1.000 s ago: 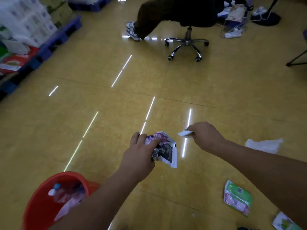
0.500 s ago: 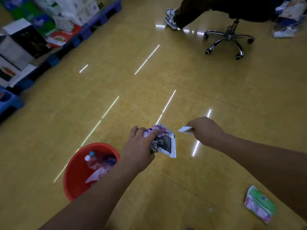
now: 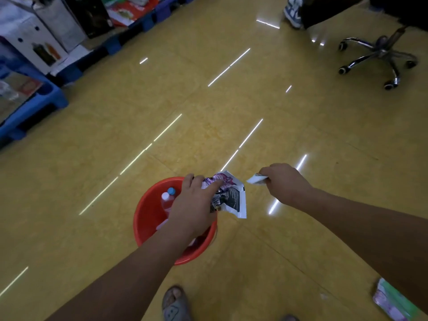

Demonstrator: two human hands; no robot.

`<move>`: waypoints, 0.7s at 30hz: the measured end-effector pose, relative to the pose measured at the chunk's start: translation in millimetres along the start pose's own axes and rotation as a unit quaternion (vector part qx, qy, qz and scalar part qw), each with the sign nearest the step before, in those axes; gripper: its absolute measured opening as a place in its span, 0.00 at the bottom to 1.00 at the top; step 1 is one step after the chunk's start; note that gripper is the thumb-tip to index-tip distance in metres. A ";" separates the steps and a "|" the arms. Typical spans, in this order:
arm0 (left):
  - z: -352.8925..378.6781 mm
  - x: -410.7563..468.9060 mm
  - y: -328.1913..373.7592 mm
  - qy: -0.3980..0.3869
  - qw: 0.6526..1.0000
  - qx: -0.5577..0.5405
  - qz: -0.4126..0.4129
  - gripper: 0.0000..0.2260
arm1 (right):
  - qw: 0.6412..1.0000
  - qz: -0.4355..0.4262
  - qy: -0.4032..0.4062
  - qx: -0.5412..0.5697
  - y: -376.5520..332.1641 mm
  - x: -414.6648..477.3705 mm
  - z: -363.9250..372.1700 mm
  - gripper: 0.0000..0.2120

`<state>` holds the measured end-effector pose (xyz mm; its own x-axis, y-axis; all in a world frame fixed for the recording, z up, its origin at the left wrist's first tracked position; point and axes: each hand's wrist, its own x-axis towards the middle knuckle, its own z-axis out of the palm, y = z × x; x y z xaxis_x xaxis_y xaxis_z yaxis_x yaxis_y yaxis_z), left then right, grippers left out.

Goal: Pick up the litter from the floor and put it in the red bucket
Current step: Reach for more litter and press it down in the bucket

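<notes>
red bucket (image 3: 148, 218), yellow floor (image 3: 162, 100)

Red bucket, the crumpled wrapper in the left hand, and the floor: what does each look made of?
Red bucket: likely moulded plastic, with smooth, evenly coloured walls and a slight sheen. Crumpled wrapper, held in the left hand: probably thin printed plastic film or foil laminate; it holds sharp creases and has a sealed white edge. Floor: glossy yellow tile or vinyl, mirroring ceiling lights, with seam lines.

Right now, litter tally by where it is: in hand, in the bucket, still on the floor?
In hand: 2, crumpled wrapper in left hand, small white scrap in right hand
In the red bucket: 1 clear bottle identifiable; other pieces hidden by the arm
On the floor: 1, green and pink packet
Total: 4 identifiable
</notes>
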<state>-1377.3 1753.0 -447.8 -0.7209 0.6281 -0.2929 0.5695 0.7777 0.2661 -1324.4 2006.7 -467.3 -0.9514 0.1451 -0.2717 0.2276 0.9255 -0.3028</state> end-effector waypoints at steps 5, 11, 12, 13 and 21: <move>-8.3 -15.1 -68.8 -0.001 1.000 -0.023 -0.021 0.34 | 1.000 -0.001 -0.008 0.003 -56.4 28.8 10.3 0.15; -22.6 -27.5 -132.8 -0.021 0.998 -0.045 -0.046 0.35 | 0.999 -0.014 -0.013 0.028 -113.7 55.4 25.5 0.16; -22.5 -29.2 -142.2 -0.023 0.997 -0.045 -0.050 0.35 | 0.999 -0.016 -0.017 0.026 -122.0 60.0 28.8 0.17; -20.6 -29.6 -150.5 -0.027 0.997 -0.046 -0.055 0.35 | 0.999 -0.018 -0.018 0.023 -129.1 63.9 31.2 0.17; 14.6 -43.9 -192.5 -0.048 0.987 -0.086 -0.130 0.36 | 0.997 -0.044 -0.059 0.020 -164.5 91.7 77.1 0.15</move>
<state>-1449.5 1576.1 -499.7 -0.7888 0.4140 -0.4544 0.2892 0.9022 0.3199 -1433.0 1840.8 -512.9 -0.9375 0.0185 -0.3475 0.1538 0.9177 -0.3662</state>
